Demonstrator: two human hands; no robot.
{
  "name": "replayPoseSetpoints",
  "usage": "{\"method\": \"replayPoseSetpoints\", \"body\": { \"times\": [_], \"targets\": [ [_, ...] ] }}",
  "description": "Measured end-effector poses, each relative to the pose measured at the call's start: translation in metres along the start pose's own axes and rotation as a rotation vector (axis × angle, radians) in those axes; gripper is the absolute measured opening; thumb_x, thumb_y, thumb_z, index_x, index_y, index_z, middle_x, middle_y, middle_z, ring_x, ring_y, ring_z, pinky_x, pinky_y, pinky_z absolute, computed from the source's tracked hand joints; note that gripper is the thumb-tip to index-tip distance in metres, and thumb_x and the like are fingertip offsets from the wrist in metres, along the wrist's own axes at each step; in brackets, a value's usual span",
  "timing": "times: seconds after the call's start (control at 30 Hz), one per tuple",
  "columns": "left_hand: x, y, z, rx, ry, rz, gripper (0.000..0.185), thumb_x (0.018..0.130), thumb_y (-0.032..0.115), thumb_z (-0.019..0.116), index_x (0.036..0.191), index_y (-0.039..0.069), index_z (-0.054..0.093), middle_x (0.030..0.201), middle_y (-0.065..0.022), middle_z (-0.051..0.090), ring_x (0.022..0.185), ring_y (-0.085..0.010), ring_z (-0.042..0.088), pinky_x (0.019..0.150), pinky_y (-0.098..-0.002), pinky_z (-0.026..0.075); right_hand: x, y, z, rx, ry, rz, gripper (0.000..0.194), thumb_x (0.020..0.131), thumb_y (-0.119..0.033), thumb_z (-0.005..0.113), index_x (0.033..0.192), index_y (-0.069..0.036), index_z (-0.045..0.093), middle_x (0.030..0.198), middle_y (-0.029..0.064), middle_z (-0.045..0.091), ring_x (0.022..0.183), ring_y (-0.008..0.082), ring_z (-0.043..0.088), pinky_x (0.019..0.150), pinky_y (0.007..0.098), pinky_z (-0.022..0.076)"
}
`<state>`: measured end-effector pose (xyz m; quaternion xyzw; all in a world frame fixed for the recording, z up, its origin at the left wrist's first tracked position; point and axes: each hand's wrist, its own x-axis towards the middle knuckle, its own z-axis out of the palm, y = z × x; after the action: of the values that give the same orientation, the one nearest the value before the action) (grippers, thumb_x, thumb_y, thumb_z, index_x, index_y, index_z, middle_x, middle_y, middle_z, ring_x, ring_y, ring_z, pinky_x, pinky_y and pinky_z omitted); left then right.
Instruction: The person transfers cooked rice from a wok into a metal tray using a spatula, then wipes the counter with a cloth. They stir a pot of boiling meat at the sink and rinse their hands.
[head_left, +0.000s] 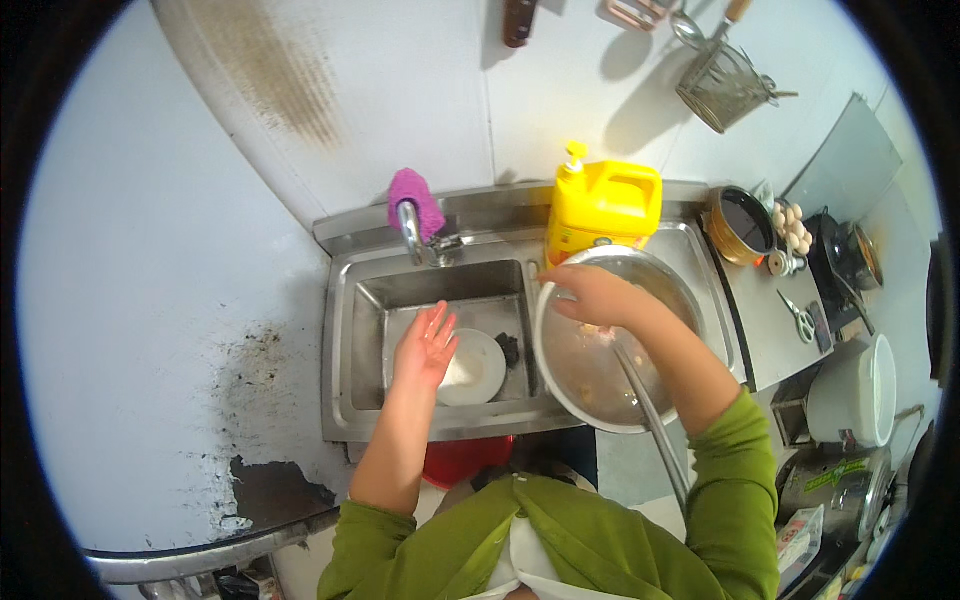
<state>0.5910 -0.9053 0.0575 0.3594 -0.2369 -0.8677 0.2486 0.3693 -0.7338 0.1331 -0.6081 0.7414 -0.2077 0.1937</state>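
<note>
My left hand (426, 351), palm up with fingers spread, is above the steel sink basin (367, 330) and holds nothing. Under it a white plate (480, 367) lies in the basin, next to a dark scouring pad (508, 350). My right hand (592, 294) reaches over the left rim of a large metal bowl (547, 360) with cloudy liquid and several small pieces in it; its fingers are bent downward and apart, with nothing visible in them. A long metal handle (649, 409) slopes out of the bowl towards my body, beneath my right forearm.
A faucet (411, 232) with a purple cloth (417, 199) stands behind the basin. Behind the bowl is a yellow pump jug (604, 202). At right are a brass-coloured pot (731, 236), eggs (793, 225), scissors (802, 322) and a white bucket (847, 397). Utensils hang in a wire basket (720, 90).
</note>
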Motion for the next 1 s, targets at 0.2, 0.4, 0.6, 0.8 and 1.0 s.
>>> {"method": "replayPoseSetpoints", "body": {
  "times": [0.2, 0.4, 0.6, 0.8, 1.0],
  "targets": [
    [-0.002, 0.003, -0.066, -0.17, 0.125, -0.044, 0.048, 0.093, 0.037, 0.035, 0.133, 0.01, 0.033, 0.136, -0.0049, 0.037, 0.127, -0.0268, 0.03, 0.103, -0.0466, 0.021, 0.158, -0.008, 0.081, 0.031, 0.167, 0.128, 0.043, 0.083, -0.027, 0.049, 0.114, 0.004, 0.048, 0.102, 0.0251, 0.058, 0.096, 0.0391, 0.055, 0.085, 0.043, 0.0431],
    [-0.004, -0.02, -0.091, -0.231, 0.165, -0.115, 0.049, 0.09, 0.032, 0.04, 0.131, 0.007, 0.031, 0.136, -0.0083, 0.036, 0.124, -0.0286, 0.033, 0.102, -0.0492, 0.024, 0.26, 0.039, 0.155, 0.134, 0.335, 0.466, 0.033, 0.082, -0.025, 0.05, 0.097, 0.004, 0.054, 0.1, 0.0259, 0.058, 0.096, 0.0386, 0.055, 0.084, 0.0439, 0.0439],
    [0.01, -0.029, -0.092, -0.265, 0.181, -0.145, 0.053, 0.088, 0.031, 0.046, 0.13, 0.004, 0.03, 0.136, -0.0118, 0.033, 0.123, -0.0313, 0.034, 0.101, -0.0492, 0.029, 0.296, 0.126, 0.177, -0.169, 0.157, 0.187, 0.017, 0.071, -0.014, 0.055, 0.08, -0.004, 0.066, 0.088, 0.0178, 0.063, 0.086, 0.0337, 0.06, 0.077, 0.0408, 0.048],
    [0.045, -0.047, -0.068, -0.313, 0.185, -0.193, 0.049, 0.089, 0.032, 0.045, 0.127, 0.003, 0.032, 0.134, -0.0122, 0.034, 0.122, -0.0333, 0.035, 0.102, -0.0497, 0.027, 0.299, 0.138, 0.167, -0.295, 0.006, 0.059, 0.021, 0.072, -0.012, 0.053, 0.089, -0.003, 0.062, 0.09, 0.0195, 0.062, 0.087, 0.0345, 0.06, 0.075, 0.0413, 0.0483],
    [0.082, -0.062, -0.057, -0.292, 0.342, -0.19, 0.037, 0.089, 0.033, 0.043, 0.112, 0.004, 0.04, 0.124, -0.0146, 0.042, 0.118, -0.0342, 0.039, 0.098, -0.0517, 0.032, 0.244, 0.06, 0.162, -0.018, 0.053, 0.39, 0.049, 0.079, -0.015, 0.053, 0.12, 0.004, 0.035, 0.096, 0.0308, 0.056, 0.088, 0.0413, 0.058, 0.074, 0.0429, 0.0484]
  ]
}}
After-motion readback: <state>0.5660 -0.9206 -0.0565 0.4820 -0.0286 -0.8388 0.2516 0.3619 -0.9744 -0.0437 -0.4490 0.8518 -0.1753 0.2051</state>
